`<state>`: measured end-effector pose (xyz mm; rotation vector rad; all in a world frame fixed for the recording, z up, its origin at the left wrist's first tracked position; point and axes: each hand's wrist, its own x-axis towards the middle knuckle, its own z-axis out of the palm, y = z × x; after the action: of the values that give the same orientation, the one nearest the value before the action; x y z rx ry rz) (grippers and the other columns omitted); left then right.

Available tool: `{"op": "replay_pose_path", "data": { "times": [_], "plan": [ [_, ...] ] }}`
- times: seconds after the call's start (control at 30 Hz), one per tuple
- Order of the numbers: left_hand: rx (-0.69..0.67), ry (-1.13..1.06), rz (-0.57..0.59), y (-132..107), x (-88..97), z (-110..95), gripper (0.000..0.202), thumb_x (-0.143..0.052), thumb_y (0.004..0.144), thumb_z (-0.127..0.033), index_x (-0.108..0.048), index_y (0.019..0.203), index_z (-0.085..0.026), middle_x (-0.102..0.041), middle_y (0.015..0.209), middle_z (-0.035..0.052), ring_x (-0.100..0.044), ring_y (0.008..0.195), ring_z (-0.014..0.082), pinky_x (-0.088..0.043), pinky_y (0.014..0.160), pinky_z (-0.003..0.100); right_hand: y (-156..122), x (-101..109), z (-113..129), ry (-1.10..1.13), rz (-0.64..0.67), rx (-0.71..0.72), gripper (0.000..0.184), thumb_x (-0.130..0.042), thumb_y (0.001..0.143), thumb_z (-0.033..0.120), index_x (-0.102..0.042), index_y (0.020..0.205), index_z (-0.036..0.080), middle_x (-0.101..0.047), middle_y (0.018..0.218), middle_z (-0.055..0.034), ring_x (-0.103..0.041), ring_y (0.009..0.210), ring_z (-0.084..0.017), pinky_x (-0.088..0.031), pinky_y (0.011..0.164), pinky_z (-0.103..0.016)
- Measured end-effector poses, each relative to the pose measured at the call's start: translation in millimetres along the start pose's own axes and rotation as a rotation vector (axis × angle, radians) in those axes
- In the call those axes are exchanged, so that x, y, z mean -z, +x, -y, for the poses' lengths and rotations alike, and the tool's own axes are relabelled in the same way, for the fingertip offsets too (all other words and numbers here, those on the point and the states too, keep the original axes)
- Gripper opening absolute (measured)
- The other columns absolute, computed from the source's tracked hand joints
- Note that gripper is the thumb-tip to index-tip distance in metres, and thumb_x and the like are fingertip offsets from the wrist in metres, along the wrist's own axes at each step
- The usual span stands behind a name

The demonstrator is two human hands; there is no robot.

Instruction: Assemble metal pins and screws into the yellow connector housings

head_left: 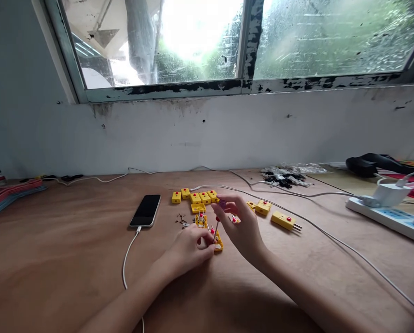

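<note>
In my right hand (241, 226), the thumb and fingers close on the purple-and-red handle of a small screwdriver (222, 203). Its thin shaft points down into an open yellow connector housing (219, 244) on the table. My left hand (194, 245) pinches at the near left side of that housing, beside the screwdriver tip; its fingertips partly hide the contact. Just beyond lies another open yellow housing (201, 221) with metal parts inside, and behind it a yellow cover (197, 208). Small screws (181, 217) are scattered left of these.
Several closed yellow connectors (194, 198) stand at the back. To the right lies a yellow plug (283, 221) with metal pins. A phone (145, 211) with a white cable lies left. A power strip (387, 217) sits right, near a pile of black and white pieces (285, 176).
</note>
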<state>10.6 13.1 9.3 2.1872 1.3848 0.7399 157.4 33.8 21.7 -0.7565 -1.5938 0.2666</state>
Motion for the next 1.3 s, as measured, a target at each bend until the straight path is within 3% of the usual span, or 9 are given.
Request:
{"op": "replay_pose_path", "data": {
  "times": [0.13,0.37,0.53,0.63,0.8,1.0,1.07,1.2,1.3],
  "plan": [
    [0.010,0.007,0.002,-0.1,-2.4,1.8,0.018,-0.064,0.075,-0.038,-0.068,0.075,-0.020,-0.055,0.075,0.0002,-0.049,0.064,0.0128,-0.039,0.063,0.025,-6.8,-2.9,6.3,0.066,0.095,0.009,0.017,-0.040,0.094,0.027,-0.047,0.109,0.024,-0.065,0.095,-0.0064,-0.066,0.081,-0.017,-0.056,0.068,-0.033],
    [-0.069,0.020,-0.019,0.0,-3.1,2.8,0.015,-0.063,0.078,-0.032,-0.067,0.071,-0.019,-0.055,0.065,-0.0010,-0.049,0.069,0.0146,-0.037,0.062,0.024,-7.7,-3.2,7.4,-0.025,-0.018,0.204,0.013,-0.057,0.086,0.023,-0.053,0.098,0.023,-0.065,0.079,-0.0006,-0.062,0.061,-0.012,-0.052,0.058,-0.027],
    [-0.037,-0.005,0.015,0.0,-1.3,1.1,0.017,-0.062,0.078,-0.036,-0.069,0.075,-0.021,-0.059,0.073,-0.0002,-0.050,0.067,0.0138,-0.039,0.064,0.025,-6.2,0.4,8.3,0.051,0.054,0.065,0.010,-0.045,0.091,0.024,-0.051,0.100,0.023,-0.066,0.091,-0.0045,-0.066,0.077,-0.015,-0.054,0.064,-0.030],
    [-0.049,-0.008,0.017,-0.3,-1.4,1.2,0.016,-0.062,0.079,-0.035,-0.070,0.077,-0.021,-0.061,0.075,-0.0002,-0.050,0.065,0.0132,-0.040,0.065,0.025,-5.1,-1.9,8.6,0.117,0.041,-0.005,0.006,-0.049,0.090,0.026,-0.049,0.095,0.024,-0.065,0.094,-0.0049,-0.066,0.078,-0.016,-0.055,0.063,-0.030],
    [-0.082,-0.002,0.005,-0.6,-2.2,3.1,0.016,-0.062,0.080,-0.036,-0.071,0.079,-0.023,-0.061,0.070,-0.0007,-0.051,0.069,0.0150,-0.039,0.066,0.026,-4.8,-2.3,4.9,0.067,-0.066,0.053,0.012,-0.062,0.082,0.025,-0.052,0.089,0.024,-0.061,0.076,0.0016,-0.061,0.062,-0.012,-0.053,0.057,-0.028],
    [-0.071,0.016,0.010,-1.2,-1.5,2.6,0.017,-0.060,0.080,-0.035,-0.068,0.074,-0.021,-0.058,0.070,-0.0008,-0.049,0.066,0.0134,-0.038,0.062,0.025,-5.1,0.5,11.7,0.138,0.101,-0.001,0.009,-0.044,0.092,0.023,-0.049,0.100,0.024,-0.064,0.098,-0.0050,-0.065,0.086,-0.015,-0.055,0.072,-0.034],
    [-0.081,0.039,0.008,-1.6,-1.4,1.9,0.018,-0.060,0.080,-0.033,-0.065,0.069,-0.019,-0.057,0.068,-0.0010,-0.049,0.066,0.0136,-0.037,0.061,0.024,-5.3,1.0,14.0,0.119,0.099,0.022,0.009,-0.049,0.089,0.022,-0.050,0.097,0.024,-0.064,0.095,-0.0037,-0.065,0.080,-0.014,-0.055,0.069,-0.032],
    [-0.116,0.055,-0.010,-1.6,-1.8,1.0,0.013,-0.062,0.079,-0.030,-0.063,0.072,-0.019,-0.057,0.066,-0.0017,-0.050,0.068,0.0145,-0.037,0.062,0.025,-4.6,4.4,13.2,-0.014,0.023,0.198,0.009,-0.059,0.083,0.022,-0.053,0.089,0.024,-0.060,0.078,0.0000,-0.060,0.065,-0.013,-0.053,0.060,-0.029],
    [-0.111,0.068,-0.023,-0.7,-2.0,0.2,0.013,-0.064,0.079,-0.031,-0.063,0.072,-0.020,-0.058,0.064,-0.0019,-0.051,0.070,0.0159,-0.039,0.063,0.026,-3.3,7.2,13.1,-0.021,0.043,0.189,0.004,-0.053,0.087,0.021,-0.053,0.090,0.023,-0.063,0.083,-0.0020,-0.062,0.071,-0.014,-0.053,0.062,-0.030]
  ]
}}
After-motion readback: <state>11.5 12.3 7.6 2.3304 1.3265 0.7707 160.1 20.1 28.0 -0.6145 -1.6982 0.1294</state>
